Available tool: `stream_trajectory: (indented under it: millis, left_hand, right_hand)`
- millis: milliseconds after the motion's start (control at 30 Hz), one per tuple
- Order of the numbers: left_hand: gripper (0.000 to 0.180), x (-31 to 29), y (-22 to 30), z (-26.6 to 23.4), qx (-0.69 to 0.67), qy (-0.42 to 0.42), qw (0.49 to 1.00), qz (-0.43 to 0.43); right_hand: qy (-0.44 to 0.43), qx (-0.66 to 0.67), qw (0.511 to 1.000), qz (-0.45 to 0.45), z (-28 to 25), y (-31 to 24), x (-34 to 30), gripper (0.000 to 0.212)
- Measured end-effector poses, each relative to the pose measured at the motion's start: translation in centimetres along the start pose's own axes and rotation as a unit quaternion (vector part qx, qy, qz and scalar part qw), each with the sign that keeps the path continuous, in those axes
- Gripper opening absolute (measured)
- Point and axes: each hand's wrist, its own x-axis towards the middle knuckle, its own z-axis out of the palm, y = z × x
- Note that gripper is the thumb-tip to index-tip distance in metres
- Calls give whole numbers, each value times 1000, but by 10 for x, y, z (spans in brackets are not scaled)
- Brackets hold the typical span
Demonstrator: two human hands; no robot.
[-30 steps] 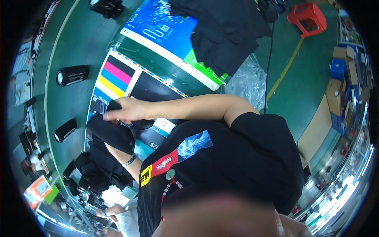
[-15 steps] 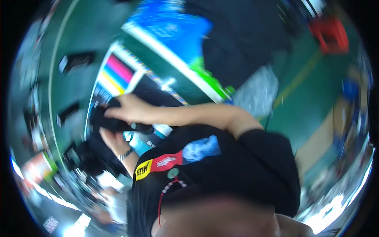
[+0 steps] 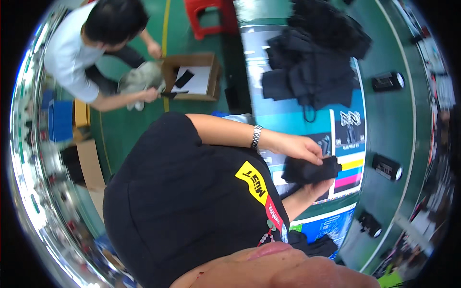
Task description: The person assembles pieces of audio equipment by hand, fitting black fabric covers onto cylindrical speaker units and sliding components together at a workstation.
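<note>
A folded black cloth item (image 3: pixel 309 170), possibly a pouch, is held between my two hands over the printed tabletop sheet (image 3: pixel 288 115). My left hand (image 3: pixel 305 150), with a metal watch on its wrist, reaches across from above and pinches the cloth's upper edge with bent fingers. From below, my right hand (image 3: pixel 319 188) supports its underside, with the fingers partly hidden by the cloth. Farther up the sheet lies a loose pile of black fabric pieces (image 3: pixel 317 72), one with a cord loop hanging out. More black cloth (image 3: pixel 314 245) rests near my chest on a blue printed sheet (image 3: pixel 331 225).
Several black cylindrical objects with pale ends (image 3: pixel 388 81) lie along the green strip past the sheet. At upper left, a co-worker in a white shirt (image 3: pixel 72 62) bends beside an open cardboard box (image 3: pixel 213 77) holding black flat pieces. A red stool (image 3: pixel 211 19) stands behind.
My view has swung round strongly, bringing the co-worker, box and black fabric pile into sight. The black cloth is still in both hands, and the picture is sharper.
</note>
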Motion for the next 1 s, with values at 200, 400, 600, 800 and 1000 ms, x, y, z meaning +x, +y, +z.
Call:
stream_trajectory:
  millis: [200, 400, 600, 800, 1000]
  left_hand:
    - [30, -14, -6, -2, -9, -21, 999, 27]
    - [29, -11, -17, -4, -54, -28, 998, 25]
    - [29, -21, -7, -6, -66, -3, 998, 22]
    - [25, -15, 5, -6, -38, -27, 999, -27]
    - [22, 7, 42, 0, -80, -15, 996, -26]
  right_hand:
    - [19, -134, 991, -18, 26, -7, -7, 24]
    - [24, -196, 980, -12, 42, -5, -11, 25]
    - [32, -208, 977, -14, 46, -2, -20, 26]
    - [38, -199, 979, -31, 46, -3, -27, 27]
    - [50, -187, 978, -74, 46, -26, -32, 28]
